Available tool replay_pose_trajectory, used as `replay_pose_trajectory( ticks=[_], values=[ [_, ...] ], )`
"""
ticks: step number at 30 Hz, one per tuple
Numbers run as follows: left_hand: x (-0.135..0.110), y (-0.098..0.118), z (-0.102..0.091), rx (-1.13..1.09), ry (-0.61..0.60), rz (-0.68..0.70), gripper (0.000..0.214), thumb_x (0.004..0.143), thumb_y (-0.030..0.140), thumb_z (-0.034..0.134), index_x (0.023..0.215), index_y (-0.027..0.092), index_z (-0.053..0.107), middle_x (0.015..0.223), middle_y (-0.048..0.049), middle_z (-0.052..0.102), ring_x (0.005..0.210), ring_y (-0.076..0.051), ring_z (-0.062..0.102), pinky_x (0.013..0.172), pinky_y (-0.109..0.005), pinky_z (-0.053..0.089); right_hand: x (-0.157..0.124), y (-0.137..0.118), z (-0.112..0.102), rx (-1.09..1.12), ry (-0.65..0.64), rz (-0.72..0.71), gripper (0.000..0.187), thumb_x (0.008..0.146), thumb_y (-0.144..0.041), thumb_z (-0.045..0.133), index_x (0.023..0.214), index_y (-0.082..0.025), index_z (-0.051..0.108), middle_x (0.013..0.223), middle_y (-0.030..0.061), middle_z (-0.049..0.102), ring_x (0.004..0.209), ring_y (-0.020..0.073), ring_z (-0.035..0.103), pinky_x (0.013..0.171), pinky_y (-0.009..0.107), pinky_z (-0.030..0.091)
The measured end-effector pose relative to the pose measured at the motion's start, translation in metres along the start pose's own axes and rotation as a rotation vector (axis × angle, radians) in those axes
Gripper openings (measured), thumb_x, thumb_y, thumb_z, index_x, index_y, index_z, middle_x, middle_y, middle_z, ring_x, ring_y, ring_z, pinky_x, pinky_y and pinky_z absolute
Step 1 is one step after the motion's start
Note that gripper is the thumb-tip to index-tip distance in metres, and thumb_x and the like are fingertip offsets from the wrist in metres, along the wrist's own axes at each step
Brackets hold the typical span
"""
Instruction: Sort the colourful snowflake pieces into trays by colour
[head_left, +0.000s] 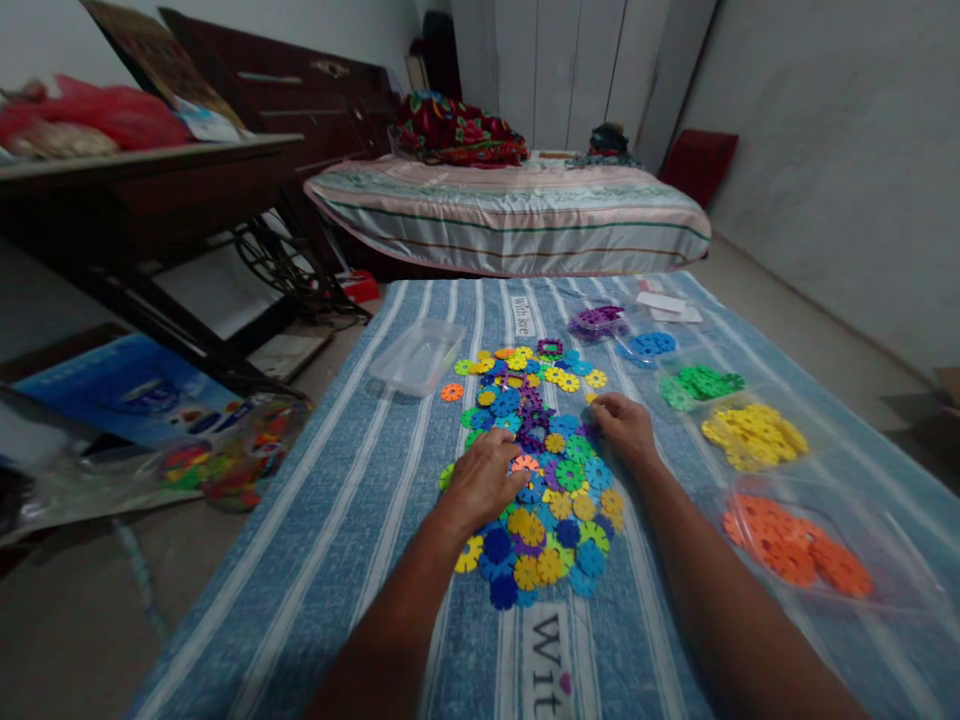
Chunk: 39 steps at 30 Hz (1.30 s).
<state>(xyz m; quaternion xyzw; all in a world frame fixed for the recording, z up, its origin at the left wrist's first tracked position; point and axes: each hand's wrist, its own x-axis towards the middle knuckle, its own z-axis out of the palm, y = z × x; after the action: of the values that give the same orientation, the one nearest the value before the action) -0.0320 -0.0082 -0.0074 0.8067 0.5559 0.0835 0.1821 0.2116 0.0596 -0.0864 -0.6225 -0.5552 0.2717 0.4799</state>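
Striped cloth is topped by a flower-disc pile. Its left side's covered by the loosely spread left hand; at its right edge, a yellow disc is met by the nearer right hand, pinched or not can't be told.

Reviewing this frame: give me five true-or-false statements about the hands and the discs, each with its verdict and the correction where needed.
1. The left hand is over the mixed pile of notched discs. True.
2. The yellow discs lie between the green discs and the orange discs. True.
3. Of the sorted colours, orange lies farthest from the person. False: orange is nearest; the purple discs are farthest.
4. The right hand is inside the yellow discs' container. False: it is at the mixed pile's right edge.
5. The cloth beneath is plain red. False: it is blue with white stripes.
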Motion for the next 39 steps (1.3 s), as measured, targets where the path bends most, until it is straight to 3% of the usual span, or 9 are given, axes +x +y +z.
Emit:
replay_pose_trajectory(
  ticks=[6,11,17,24,29,32,39],
  values=[
    [0.0002,-0.0027,0.0025,-0.082,0.037,-0.003,0.024,0.073,0.025,0.073,0.095,0.019,0.066,0.116,-0.0071,0.059,0.112,-0.024,0.055,0.096,-0.035,0.045,0.0003,0.0037,0.0014,-0.012,0.007,-0.044,0.025,0.074,-0.041,0.057,0.076,-0.020,0.071,0.061,0.0012,0.063,0.055,0.0165,0.058,0.055,0.028,0.047],
    [-0.0002,-0.0023,0.0045,-0.100,0.018,0.010,0.018,0.073,0.016,0.069,0.089,0.020,0.063,0.109,-0.0045,0.061,0.107,-0.022,0.056,0.092,-0.033,0.045,0.0000,0.0026,0.0017,-0.005,0.002,-0.030,0.026,0.074,-0.043,0.056,0.076,-0.021,0.069,0.060,0.0009,0.062,0.054,0.0162,0.057,0.054,0.027,0.045],
    [0.0003,-0.0044,0.0056,-0.063,0.006,0.048,0.027,0.074,0.025,0.070,0.101,0.021,0.064,0.118,-0.0066,0.060,0.113,-0.024,0.054,0.096,-0.036,0.043,-0.0002,-0.0002,0.0018,-0.009,0.009,-0.027,0.025,0.073,-0.043,0.056,0.074,-0.021,0.069,0.060,0.0008,0.062,0.055,0.0165,0.057,0.055,0.028,0.046],
    [0.0006,-0.0029,0.0022,-0.105,-0.006,0.048,0.027,0.070,0.020,0.072,0.095,0.021,0.061,0.111,-0.0046,0.061,0.108,-0.023,0.055,0.094,-0.034,0.043,0.0000,-0.0014,0.0015,-0.039,0.011,-0.044,0.025,0.073,-0.043,0.055,0.073,-0.022,0.069,0.061,0.0005,0.062,0.057,0.0168,0.058,0.057,0.028,0.045],
    [-0.0007,0.0005,-0.0012,-0.125,-0.014,-0.010,0.024,0.066,0.018,0.071,0.082,0.021,0.053,0.096,-0.0024,0.061,0.092,-0.020,0.057,0.082,-0.031,0.045,0.0001,-0.0008,0.0018,-0.038,0.001,-0.049,0.025,0.073,-0.042,0.054,0.073,-0.022,0.068,0.060,0.0002,0.062,0.055,0.0163,0.057,0.056,0.028,0.045],
    [-0.0012,0.0001,-0.0017,-0.188,-0.014,-0.028,0.024,0.064,0.018,0.071,0.069,0.020,0.048,0.093,-0.0024,0.062,0.093,-0.020,0.058,0.083,-0.030,0.045,-0.0004,-0.0002,0.0024,-0.016,0.002,-0.036,0.026,0.073,-0.043,0.055,0.074,-0.021,0.069,0.060,0.0001,0.062,0.053,0.0162,0.057,0.054,0.028,0.045],
    [0.0016,-0.0054,-0.0003,-0.357,0.097,-0.004,0.025,0.075,0.024,0.061,0.057,0.020,0.045,0.082,-0.0030,0.064,0.089,-0.019,0.061,0.081,-0.030,0.045,-0.0007,0.0017,0.0038,-0.009,-0.008,-0.026,0.025,0.074,-0.043,0.055,0.075,-0.022,0.068,0.060,-0.0004,0.062,0.053,0.0156,0.056,0.054,0.027,0.043]
  ],
)
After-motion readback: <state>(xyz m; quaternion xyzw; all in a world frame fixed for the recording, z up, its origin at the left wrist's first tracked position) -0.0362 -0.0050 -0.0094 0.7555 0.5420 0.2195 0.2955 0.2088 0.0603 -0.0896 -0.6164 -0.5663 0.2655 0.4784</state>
